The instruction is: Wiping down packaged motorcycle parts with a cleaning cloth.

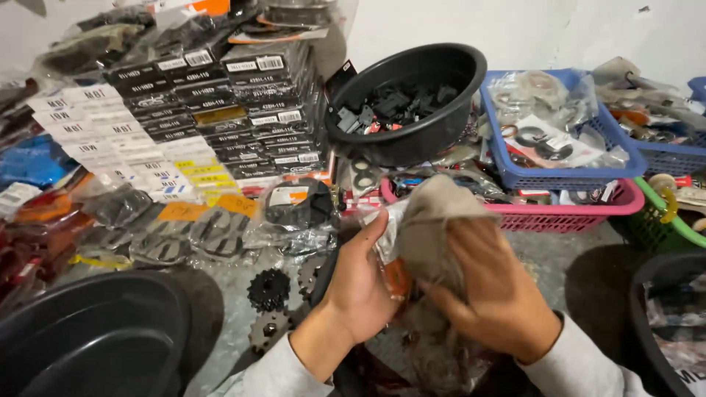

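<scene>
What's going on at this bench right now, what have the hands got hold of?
A person is working over a crowded floor of small parts. The left hand holds a clear plastic packet with something orange inside, while the right hand presses a grey-brown cloth against it. Loose sprockets lie just left of the hands. Behind are stacked black boxes, a black bowl of dark parts, and a blue basket.
</scene>
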